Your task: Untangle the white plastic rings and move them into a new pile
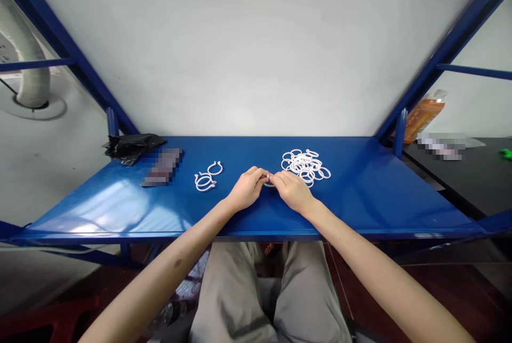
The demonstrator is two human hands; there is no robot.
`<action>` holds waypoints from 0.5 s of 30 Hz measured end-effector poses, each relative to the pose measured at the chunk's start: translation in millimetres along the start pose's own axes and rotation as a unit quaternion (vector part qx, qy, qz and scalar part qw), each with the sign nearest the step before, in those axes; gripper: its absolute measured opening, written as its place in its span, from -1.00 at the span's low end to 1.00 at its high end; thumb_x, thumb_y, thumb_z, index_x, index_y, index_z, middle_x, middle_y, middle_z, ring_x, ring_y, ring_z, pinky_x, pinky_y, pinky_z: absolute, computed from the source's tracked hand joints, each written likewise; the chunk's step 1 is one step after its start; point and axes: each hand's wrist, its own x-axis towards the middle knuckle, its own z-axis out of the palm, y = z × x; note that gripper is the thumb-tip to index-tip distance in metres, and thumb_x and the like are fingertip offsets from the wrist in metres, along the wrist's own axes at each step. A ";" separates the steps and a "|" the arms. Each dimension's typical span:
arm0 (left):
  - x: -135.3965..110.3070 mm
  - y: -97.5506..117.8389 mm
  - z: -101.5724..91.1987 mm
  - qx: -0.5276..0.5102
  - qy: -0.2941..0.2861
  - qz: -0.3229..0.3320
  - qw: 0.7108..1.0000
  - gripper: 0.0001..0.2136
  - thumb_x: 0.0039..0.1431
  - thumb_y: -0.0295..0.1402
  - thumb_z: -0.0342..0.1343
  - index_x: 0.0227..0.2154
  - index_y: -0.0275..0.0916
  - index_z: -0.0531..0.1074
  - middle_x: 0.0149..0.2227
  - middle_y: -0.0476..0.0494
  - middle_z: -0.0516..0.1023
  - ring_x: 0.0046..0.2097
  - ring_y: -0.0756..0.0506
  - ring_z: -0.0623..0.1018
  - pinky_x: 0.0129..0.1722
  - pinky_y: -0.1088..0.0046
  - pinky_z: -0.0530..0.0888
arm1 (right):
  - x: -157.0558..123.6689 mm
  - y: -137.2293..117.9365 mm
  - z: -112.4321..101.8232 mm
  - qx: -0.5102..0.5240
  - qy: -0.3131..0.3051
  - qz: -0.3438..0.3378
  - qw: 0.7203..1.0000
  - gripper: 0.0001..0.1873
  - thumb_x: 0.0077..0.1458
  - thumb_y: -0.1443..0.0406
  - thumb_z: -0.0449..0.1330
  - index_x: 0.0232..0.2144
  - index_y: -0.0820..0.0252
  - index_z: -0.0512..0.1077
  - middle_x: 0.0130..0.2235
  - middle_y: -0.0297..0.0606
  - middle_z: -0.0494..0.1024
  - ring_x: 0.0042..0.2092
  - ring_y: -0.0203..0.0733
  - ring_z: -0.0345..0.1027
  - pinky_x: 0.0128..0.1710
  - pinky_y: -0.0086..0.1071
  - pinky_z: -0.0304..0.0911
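A white plastic curtain ring (269, 184) is pinched between my two hands, and mostly hidden by them. My left hand (250, 187) grips its left side with thumb and fingers. On the opposite side my right hand (291, 188) has its fingertips closed on the same ring, almost touching the left fingertips. Right behind my right hand lies a loose pile of white rings (316, 166), overlapping one another. To the left of my left hand are a few more rings (215, 168) with visible gaps and small ball ends, lying apart from the pile.
A blue metal table (352, 199) carries everything, with a white wall behind. A black plastic bag (134, 145) and a blurred flat dark item (163, 168) lie at the left. Blue frame posts slant up at both sides. An orange pack (424, 116) stands on a dark surface at right.
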 end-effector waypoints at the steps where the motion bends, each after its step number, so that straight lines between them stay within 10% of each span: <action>1: 1.5 -0.9 -1.7 0.011 0.002 0.004 1.000 -0.83 0.39 -0.39 -0.01 -0.15 -0.18 0.49 -0.17 -0.13 0.60 -0.09 -0.11 0.56 -0.03 0.34 0.49 | 1.0 2.8 -0.7 0.005 0.009 0.014 1.000 -0.69 0.43 0.35 -0.04 -0.20 0.17 0.51 -0.28 -0.17 0.57 -0.23 -0.10 0.41 -0.19 -0.26 0.31; 8: 0.8 -18.5 -26.0 0.328 0.104 -0.167 0.924 -0.65 0.37 -0.22 -0.03 0.03 -0.34 0.45 0.01 -0.41 0.54 0.08 -0.38 0.43 0.04 0.05 0.34 | -14.7 70.9 -17.4 0.024 0.201 0.327 0.923 -0.70 0.35 0.24 0.03 -0.14 0.25 0.54 -0.14 -0.02 0.55 -0.13 -0.03 0.44 -0.08 -0.18 0.36; 11: -3.9 -26.7 -31.9 0.418 0.079 -0.250 0.870 -0.66 0.31 -0.22 0.00 -0.07 -0.39 0.48 -0.04 -0.48 0.51 0.06 -0.43 0.41 -0.01 0.04 0.32 | -28.6 102.5 -18.5 0.027 0.171 0.445 0.879 -0.69 0.25 0.25 0.09 -0.16 0.28 0.58 -0.17 -0.03 0.57 -0.22 -0.03 0.45 -0.07 -0.14 0.35; 15: -6.1 -31.1 -32.7 0.430 0.041 -0.251 0.866 -0.70 0.31 -0.29 -0.06 -0.16 -0.36 0.50 -0.08 -0.45 0.51 0.03 -0.40 0.42 -0.01 0.06 0.29 | -35.6 117.0 -13.2 0.044 0.109 0.529 0.840 -0.70 0.18 0.25 0.12 -0.16 0.23 0.60 -0.15 -0.06 0.62 -0.20 -0.02 0.49 -0.05 -0.17 0.33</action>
